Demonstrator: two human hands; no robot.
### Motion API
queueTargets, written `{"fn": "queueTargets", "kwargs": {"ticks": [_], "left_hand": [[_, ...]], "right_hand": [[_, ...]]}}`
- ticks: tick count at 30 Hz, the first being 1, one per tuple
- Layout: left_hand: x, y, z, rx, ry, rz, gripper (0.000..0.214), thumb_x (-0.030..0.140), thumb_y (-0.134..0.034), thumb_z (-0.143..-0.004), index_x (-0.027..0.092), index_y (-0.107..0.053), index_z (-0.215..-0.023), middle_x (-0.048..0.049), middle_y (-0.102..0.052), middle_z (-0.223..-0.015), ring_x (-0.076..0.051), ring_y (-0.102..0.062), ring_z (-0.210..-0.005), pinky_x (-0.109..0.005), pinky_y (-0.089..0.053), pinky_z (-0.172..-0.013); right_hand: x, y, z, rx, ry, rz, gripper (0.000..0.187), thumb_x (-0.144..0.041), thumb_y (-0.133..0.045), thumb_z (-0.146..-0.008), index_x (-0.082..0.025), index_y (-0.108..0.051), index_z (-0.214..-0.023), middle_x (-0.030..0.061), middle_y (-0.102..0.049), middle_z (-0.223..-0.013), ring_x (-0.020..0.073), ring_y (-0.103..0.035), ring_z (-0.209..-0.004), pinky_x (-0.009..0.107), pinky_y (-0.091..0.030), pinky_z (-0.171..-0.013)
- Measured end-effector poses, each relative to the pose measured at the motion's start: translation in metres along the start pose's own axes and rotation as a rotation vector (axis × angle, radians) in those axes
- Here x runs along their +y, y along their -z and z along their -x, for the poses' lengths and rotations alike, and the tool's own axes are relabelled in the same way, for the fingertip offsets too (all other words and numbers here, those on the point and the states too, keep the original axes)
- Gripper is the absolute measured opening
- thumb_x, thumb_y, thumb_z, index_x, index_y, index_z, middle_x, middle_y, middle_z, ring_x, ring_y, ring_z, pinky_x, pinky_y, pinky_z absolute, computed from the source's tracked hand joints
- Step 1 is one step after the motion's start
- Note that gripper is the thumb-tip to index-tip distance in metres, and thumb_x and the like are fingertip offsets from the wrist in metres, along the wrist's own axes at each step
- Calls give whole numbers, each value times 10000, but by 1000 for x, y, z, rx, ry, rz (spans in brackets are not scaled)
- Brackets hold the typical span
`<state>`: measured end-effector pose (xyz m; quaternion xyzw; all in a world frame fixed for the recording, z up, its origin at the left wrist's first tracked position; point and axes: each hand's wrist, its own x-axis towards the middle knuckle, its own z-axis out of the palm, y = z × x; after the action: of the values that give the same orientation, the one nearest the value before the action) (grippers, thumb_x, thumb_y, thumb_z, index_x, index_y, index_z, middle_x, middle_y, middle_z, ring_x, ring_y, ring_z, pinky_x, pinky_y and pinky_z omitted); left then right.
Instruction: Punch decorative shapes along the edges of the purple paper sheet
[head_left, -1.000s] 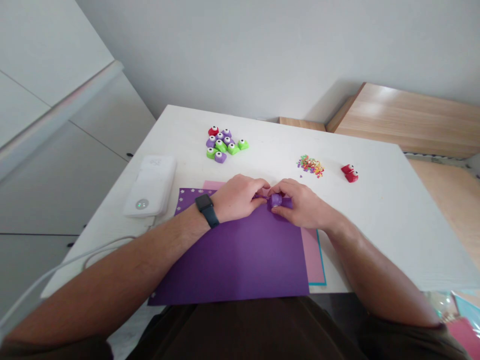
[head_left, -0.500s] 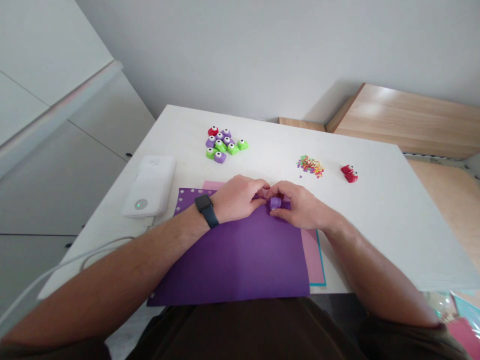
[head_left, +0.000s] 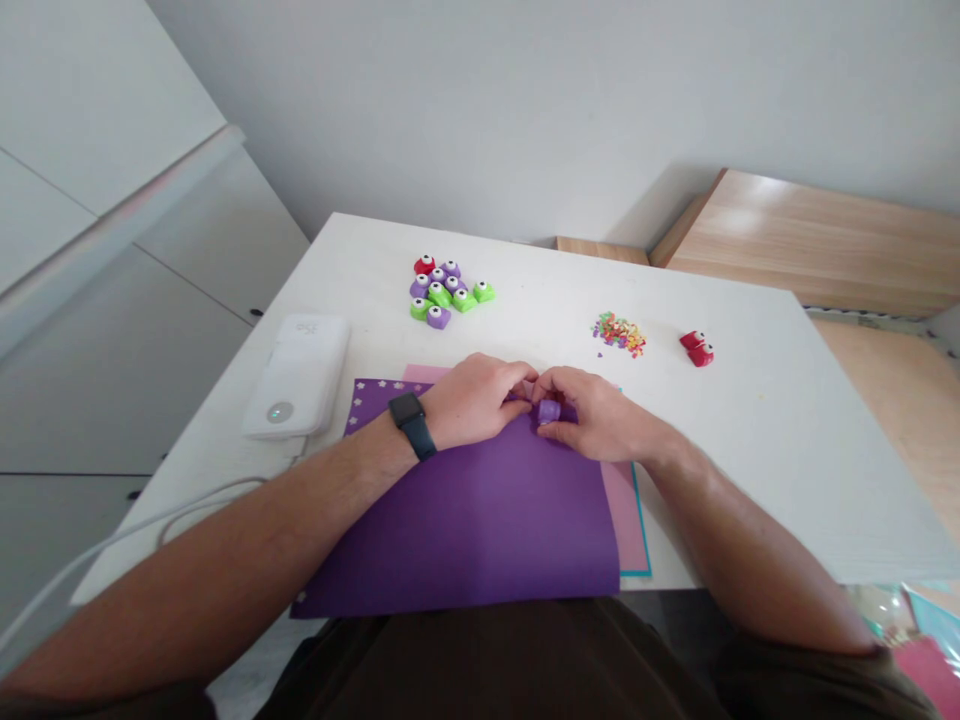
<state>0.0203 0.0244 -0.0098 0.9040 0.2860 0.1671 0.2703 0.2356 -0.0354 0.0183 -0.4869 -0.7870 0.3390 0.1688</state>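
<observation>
A purple paper sheet [head_left: 480, 520] lies in front of me, with small punched star shapes along its upper left edges. My right hand [head_left: 587, 408] is closed around a small purple craft punch [head_left: 549, 411] at the sheet's far edge. Beside it, my left hand [head_left: 486, 398] pinches the far edge of the purple sheet, thumb and forefinger close to the punch. The fingertips of both hands nearly meet. Part of the far edge is hidden under my hands. Beneath the purple sheet, a pink sheet with a blue border [head_left: 630, 515] shows at the right.
Several red, purple and green punches [head_left: 442, 290] stand at the back left of the white table [head_left: 765, 450]. A heap of coloured paper cutouts [head_left: 619, 334] and two red punches [head_left: 697, 348] lie at the right. A white power bank [head_left: 298, 375] with a cable is at the left.
Both hands stay almost where they were, still at the sheet's far edge with the purple punch. The whole view has shifted slightly.
</observation>
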Motion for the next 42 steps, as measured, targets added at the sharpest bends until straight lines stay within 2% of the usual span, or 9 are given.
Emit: {"fn": "queueTargets", "kwargs": {"ticks": [15, 22, 29, 35, 42], "left_hand": [[2, 1, 0, -13, -11, 36, 226, 173, -655, -886, 207, -686, -1107, -33, -783, -1019, -211, -739, -967, -295, -536, -846], [0, 1, 0, 6, 3, 8, 218, 206, -673, -886, 207, -688, -1103, -40, -780, -1011, -221, -736, -959, -306, -539, -850], [-1, 0, 1, 12, 11, -6, 237, 231, -677, -888, 214, -690, -1124, -44, -780, -1029, -224, -735, -969, -315, -545, -865], [-2, -1, 1, 20, 6, -18, 249, 240, -667, -900, 211, -689, -1146, -53, -780, -1035, -227, -737, -979, -321, -547, -879], [-3, -1, 1, 20, 3, -10, 273, 233, -673, -896, 202, -682, -1168, -43, -785, -1031, -216, -742, -964, -316, -546, -878]], "right_hand": [[0, -1, -1, -26, 35, 42, 239, -167, -710, -780, -208, -603, -990, 21, -658, -966, 184, -576, -881, 310, -429, -802], [5, -1, -1, 29, 38, 25, 239, -210, -718, -807, -202, -608, -1019, 30, -667, -986, 176, -583, -867, 310, -434, -796], [5, 3, 0, 25, 53, 13, 262, -202, -713, -797, -204, -628, -1044, 37, -678, -1011, 181, -594, -889, 314, -448, -809], [4, 6, 2, 13, 45, 19, 272, -210, -692, -802, -204, -620, -1064, 28, -660, -952, 177, -579, -849, 314, -458, -787], [7, 6, 1, 54, 3, 93, 278, -268, -738, -783, -200, -651, -1037, 50, -677, -986, 196, -599, -875, 339, -460, -803]]}}
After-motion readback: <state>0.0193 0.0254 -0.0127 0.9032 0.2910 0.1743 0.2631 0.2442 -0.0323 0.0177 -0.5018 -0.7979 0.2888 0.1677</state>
